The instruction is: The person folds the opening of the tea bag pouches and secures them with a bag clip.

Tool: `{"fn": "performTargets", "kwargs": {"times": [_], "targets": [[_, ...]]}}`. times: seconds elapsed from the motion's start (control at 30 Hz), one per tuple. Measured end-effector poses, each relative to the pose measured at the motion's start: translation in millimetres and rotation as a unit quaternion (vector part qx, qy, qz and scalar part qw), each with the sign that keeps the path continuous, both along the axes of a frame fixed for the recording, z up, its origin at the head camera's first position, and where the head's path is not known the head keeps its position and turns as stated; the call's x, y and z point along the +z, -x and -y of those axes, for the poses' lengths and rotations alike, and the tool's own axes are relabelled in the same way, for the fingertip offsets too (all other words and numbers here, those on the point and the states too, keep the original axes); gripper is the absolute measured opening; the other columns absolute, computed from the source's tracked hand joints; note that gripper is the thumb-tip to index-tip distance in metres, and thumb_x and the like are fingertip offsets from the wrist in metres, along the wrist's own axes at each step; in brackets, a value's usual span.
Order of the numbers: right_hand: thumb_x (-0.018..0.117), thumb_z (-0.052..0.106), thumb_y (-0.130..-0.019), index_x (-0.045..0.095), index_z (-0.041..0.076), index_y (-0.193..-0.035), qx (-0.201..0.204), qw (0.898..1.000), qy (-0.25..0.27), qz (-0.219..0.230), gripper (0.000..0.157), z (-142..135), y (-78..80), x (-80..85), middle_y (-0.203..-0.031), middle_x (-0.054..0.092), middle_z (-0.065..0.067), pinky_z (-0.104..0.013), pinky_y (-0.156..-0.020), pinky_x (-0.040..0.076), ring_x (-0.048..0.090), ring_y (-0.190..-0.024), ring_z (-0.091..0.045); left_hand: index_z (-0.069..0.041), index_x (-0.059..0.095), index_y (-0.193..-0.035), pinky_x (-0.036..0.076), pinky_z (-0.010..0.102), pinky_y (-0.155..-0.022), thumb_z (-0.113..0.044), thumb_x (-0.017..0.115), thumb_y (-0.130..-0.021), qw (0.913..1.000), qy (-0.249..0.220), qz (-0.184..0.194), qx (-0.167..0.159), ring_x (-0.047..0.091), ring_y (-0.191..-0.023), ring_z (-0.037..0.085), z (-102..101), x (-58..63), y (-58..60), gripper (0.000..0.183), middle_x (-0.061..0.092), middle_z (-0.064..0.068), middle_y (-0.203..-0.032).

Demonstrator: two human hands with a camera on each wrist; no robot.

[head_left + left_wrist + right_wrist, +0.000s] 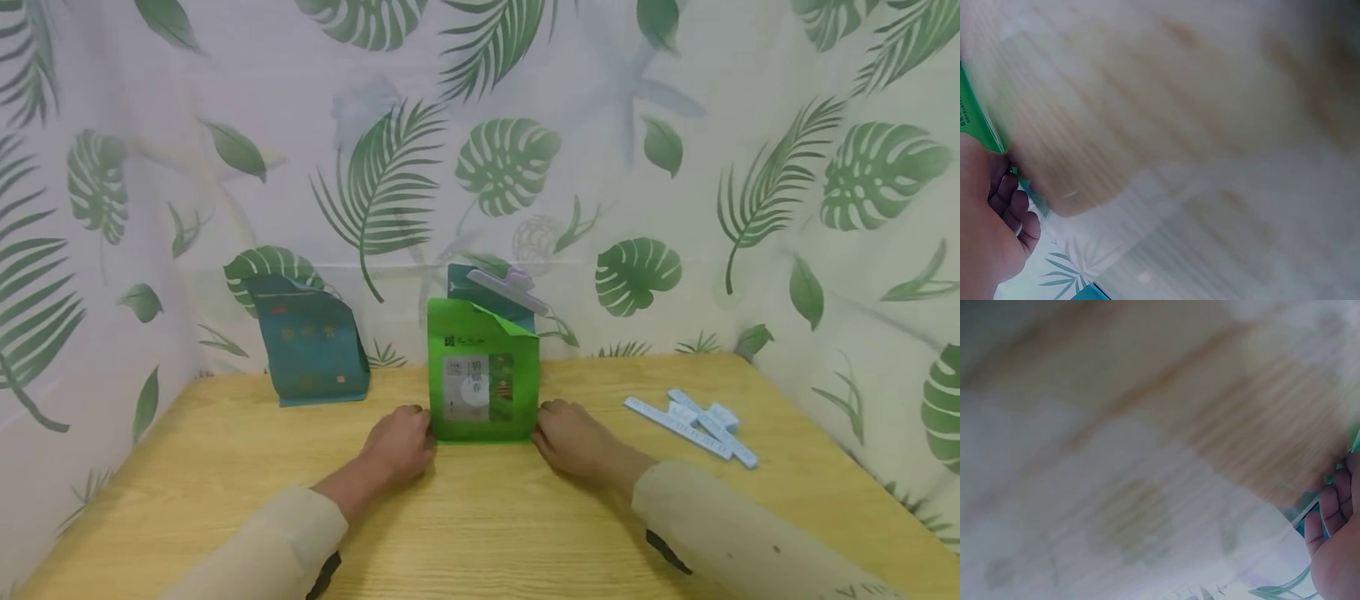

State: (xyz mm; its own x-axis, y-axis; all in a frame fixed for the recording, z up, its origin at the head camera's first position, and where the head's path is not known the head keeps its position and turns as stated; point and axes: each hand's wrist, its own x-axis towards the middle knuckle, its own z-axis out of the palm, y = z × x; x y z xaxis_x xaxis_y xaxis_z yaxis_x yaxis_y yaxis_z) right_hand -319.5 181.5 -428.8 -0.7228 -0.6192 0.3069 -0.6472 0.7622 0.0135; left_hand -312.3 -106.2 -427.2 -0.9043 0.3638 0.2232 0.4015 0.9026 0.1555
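A bright green tea pouch (pixel 486 425) stands upright on the table in the middle of the head view, its top edge slanting down to the right. My left hand (pixel 401 442) pinches its lower left corner, fingers curled, as the left wrist view also shows at the green edge (pixel 977 119). At the lower right corner my right hand (pixel 573 437) grips the pouch the same way; its curled fingers (pixel 1329 509) appear at the right wrist view's edge. Directly behind stands a teal pouch (pixel 461 285), mostly hidden, with a purple sealing clip (pixel 510 287) across its slanted top.
Another teal pouch (pixel 318 350) stands at the back left, without a visible clip. Two light blue sealing clips (pixel 675 427) lie crossed on the wooden table (pixel 480 517) at the right. A leaf-patterned cloth (pixel 577 217) hangs close behind the table and along its sides.
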Motion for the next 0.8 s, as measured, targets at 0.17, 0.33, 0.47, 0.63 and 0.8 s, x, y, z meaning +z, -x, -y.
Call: {"fn": "performTargets", "kwargs": {"times": [0.17,0.33,0.47,0.63,0.8], "targets": [[0.062,0.013,-0.095,0.062,0.006,-0.081,-0.001,1.000,0.015,0.013,0.015,-2,0.9,2.8,-0.083,0.062,-0.008,-0.044,-0.074,0.050,0.060,-0.078,-0.025,-0.003,0.067,-0.092,0.055,0.042,-0.073,-0.008,0.061,-0.091,0.9994,-0.024,0.022,0.007,0.060,-0.078,0.021,0,3.8,-1.1,0.009,0.061,0.007,-0.084],[0.065,0.017,-0.094,0.061,0.007,-0.080,-0.001,1.000,0.015,0.025,0.018,-5,2.9,9.8,-0.076,0.056,-0.002,-0.039,-0.066,0.047,0.053,-0.071,-0.018,-0.007,0.066,-0.084,0.053,0.040,-0.069,-0.009,0.061,-0.090,0.9988,-0.030,0.039,0.009,0.059,-0.075,0.018,0,9.0,-1.2,0.008,0.060,0.004,-0.081],[0.067,0.019,-0.092,0.060,0.007,-0.078,0.001,0.999,0.027,0.036,0.020,-5,5.4,20.5,-0.073,0.054,-0.001,-0.033,-0.062,0.044,0.049,-0.068,-0.014,-0.008,0.064,-0.082,0.049,0.037,-0.063,-0.013,0.063,-0.090,0.9987,-0.032,0.041,-0.001,0.054,-0.072,0.016,1,19.6,-0.7,0.009,0.057,0.003,-0.079],[0.067,0.021,-0.090,0.063,0.004,-0.081,0.019,0.999,0.029,0.021,0.020,-5,9.4,38.9,-0.075,0.058,-0.003,-0.034,-0.063,0.046,0.053,-0.069,-0.016,-0.007,0.067,-0.090,0.048,0.035,-0.064,-0.020,0.066,-0.091,0.9994,-0.023,0.026,-0.002,0.055,-0.074,0.016,3,39.9,0.6,0.013,0.059,0.002,-0.083],[0.065,0.027,-0.095,0.065,0.005,-0.092,0.010,0.999,0.025,0.032,0.023,-8,15.3,62.1,-0.084,0.063,-0.004,-0.042,-0.073,0.047,0.059,-0.079,-0.019,-0.010,0.068,-0.102,0.049,0.035,-0.068,-0.023,0.067,-0.094,0.9996,-0.020,0.013,-0.018,0.055,-0.077,0.015,5,61.3,4.6,0.015,0.061,0.001,-0.088]]}}
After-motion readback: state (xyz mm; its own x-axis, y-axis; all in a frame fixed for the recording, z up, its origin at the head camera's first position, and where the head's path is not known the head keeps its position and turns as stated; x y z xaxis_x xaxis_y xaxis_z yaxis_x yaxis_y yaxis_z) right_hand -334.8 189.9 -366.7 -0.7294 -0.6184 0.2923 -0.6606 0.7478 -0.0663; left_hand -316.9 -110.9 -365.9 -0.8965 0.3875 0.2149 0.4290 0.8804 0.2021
